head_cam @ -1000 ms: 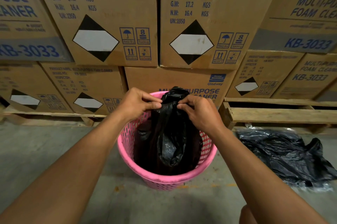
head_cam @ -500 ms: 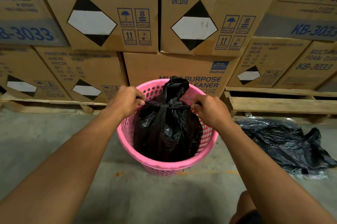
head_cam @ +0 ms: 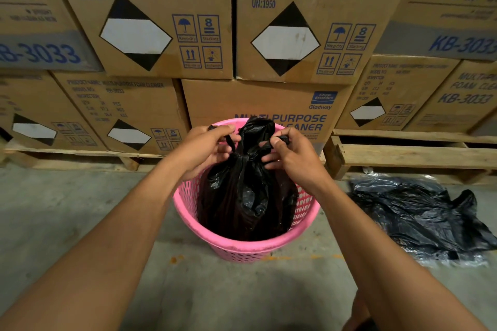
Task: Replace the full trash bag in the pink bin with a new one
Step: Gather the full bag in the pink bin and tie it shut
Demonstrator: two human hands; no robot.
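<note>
A pink perforated bin (head_cam: 242, 248) stands on the concrete floor in front of me. Inside it sits a full black trash bag (head_cam: 248, 196), its neck gathered into a knot above the rim. My left hand (head_cam: 207, 149) pinches one thin black tail of the bag at the left of the knot. My right hand (head_cam: 291, 154) grips the other tail at the right of the knot. Both hands hover over the far half of the bin. A loose black bag (head_cam: 419, 217) lies crumpled on the floor to the right of the bin.
Stacked cardboard boxes (head_cam: 166, 24) on wooden pallets (head_cam: 411, 154) form a wall right behind the bin. Grey concrete floor (head_cam: 67, 212) stretches to the left and toward me.
My hands pulled apart to the bin's sides, then came back in to the knot, each holding a tail of the bag. The bag's neck is now cinched tighter.
</note>
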